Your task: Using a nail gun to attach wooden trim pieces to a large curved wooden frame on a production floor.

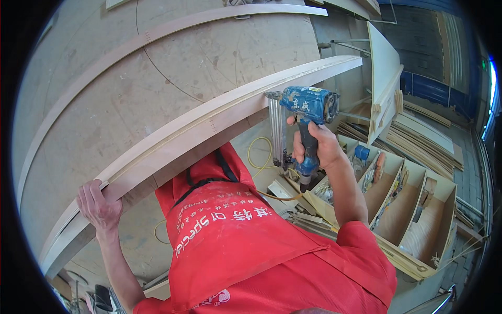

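On my feed, the right hand (320,144) wraps the nailer (308,103), its nose at the strip (209,123) just ahead of that grip. Well leftward, the left hand (99,205) clasps the strip's edge. It looks layered up already; how much remains unfastened, I can't tell.

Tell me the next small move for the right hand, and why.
Perhaps check that the nose of the nail gun sits squarely on the nearer long board: the right hand grips the handle, the left hand grips the board, and the nose is at its edge, though contact is unclear.
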The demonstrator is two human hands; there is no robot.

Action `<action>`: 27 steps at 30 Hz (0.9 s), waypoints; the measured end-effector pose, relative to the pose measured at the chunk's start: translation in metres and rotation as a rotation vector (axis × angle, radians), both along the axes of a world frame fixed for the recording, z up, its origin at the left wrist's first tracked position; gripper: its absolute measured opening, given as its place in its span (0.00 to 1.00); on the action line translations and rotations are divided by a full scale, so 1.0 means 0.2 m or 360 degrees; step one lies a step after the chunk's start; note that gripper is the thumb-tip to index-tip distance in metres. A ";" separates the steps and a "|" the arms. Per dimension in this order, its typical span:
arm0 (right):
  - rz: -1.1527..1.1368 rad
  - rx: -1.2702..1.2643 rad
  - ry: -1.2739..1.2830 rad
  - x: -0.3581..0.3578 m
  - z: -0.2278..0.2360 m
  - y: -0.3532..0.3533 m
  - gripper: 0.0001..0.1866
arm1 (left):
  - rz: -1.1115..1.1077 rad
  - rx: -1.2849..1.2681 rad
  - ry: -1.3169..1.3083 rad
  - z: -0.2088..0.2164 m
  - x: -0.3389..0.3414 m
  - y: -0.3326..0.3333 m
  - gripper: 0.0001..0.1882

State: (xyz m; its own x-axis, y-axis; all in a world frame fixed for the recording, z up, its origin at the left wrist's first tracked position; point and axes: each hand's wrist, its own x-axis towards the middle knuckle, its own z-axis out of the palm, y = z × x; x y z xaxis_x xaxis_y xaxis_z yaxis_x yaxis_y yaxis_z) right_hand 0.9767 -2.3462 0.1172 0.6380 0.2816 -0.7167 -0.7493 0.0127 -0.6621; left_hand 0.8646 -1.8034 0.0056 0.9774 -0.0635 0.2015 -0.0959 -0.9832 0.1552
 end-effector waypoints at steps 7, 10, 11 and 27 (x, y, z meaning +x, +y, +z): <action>-0.0042 -0.0051 0.0033 -0.01 0.04 0.09 0.37 | 0.0001 0.0008 -0.0011 -0.04 0.03 -0.01 0.18; 0.0013 0.0026 0.0091 -0.04 0.05 0.16 0.38 | -0.0006 0.0003 -0.0018 -0.06 0.04 -0.01 0.20; 0.0037 0.0065 0.0125 -0.05 0.05 0.17 0.38 | 0.0000 0.0013 -0.0009 -0.06 0.04 -0.01 0.20; 0.0136 0.0023 0.0183 -0.07 0.00 0.20 0.39 | -0.0004 0.0046 -0.0008 -0.08 0.01 0.01 0.20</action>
State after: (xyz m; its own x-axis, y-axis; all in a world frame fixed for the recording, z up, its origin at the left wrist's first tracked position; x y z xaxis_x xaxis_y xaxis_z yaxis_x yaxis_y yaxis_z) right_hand 0.9628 -2.3062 0.1178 0.5250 0.3424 -0.7792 -0.8191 -0.0454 -0.5718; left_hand 0.8668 -1.8023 -0.0097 0.9762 -0.0720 0.2045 -0.0991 -0.9871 0.1260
